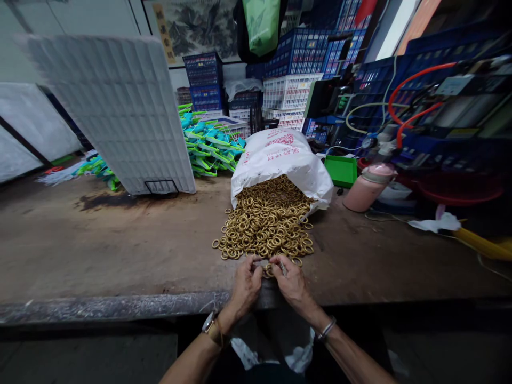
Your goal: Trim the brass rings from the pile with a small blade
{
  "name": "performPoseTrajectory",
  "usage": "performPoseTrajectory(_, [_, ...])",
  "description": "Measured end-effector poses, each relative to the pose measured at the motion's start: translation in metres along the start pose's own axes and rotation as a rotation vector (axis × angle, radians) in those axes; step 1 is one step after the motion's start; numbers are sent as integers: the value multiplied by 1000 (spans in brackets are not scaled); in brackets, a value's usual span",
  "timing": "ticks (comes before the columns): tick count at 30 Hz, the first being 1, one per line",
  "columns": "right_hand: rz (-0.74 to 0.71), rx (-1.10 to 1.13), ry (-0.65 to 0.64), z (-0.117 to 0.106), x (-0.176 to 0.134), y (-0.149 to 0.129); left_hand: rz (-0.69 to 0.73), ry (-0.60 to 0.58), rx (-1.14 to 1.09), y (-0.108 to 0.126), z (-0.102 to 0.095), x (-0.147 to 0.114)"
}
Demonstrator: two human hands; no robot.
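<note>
A heap of gold-coloured rings (264, 229) spills onto the table from the mouth of a white sack (276, 154) with red print. At the near edge of the heap, my left hand (247, 281) has its fingers curled, the thumb beside a few rings (268, 271) lying between my hands. Whatever its fingertips hold is too small to make out. Opposite it, my right hand (293, 284) is closed in a pinch, with a small, thin metallic piece (283, 268) showing between the fingers. Its exact kind is unclear.
A white ribbed panel (120, 112) stands upright at left, near green and turquoise plastic pieces (212, 144). To the right are a green tray (341, 170), a pink bottle (370, 186) and a machine with red hoses (424, 101). Stacked crates (296, 53) line the back.
</note>
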State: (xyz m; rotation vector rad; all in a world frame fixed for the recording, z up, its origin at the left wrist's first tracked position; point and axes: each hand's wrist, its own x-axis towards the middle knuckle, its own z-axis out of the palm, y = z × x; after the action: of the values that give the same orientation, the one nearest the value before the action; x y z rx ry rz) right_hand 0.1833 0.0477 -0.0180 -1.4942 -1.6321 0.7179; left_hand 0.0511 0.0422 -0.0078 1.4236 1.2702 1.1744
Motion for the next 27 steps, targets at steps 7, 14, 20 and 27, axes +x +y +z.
performPoseTrajectory(7, [165,140,1,1,2,-4,116,-73,-16,8,-3,-19])
performPoseTrajectory(14, [285,289,-132,0,-2,-12,82,-123,-9,9,-2,-23])
performPoseTrajectory(20, [266,350,-172,-2,-3,-19,-151,-84,-331,13,-2,-23])
performPoseTrajectory(27, [241,346,-157,-2,-4,-26,-389,-106,-422,19,-4,-30])
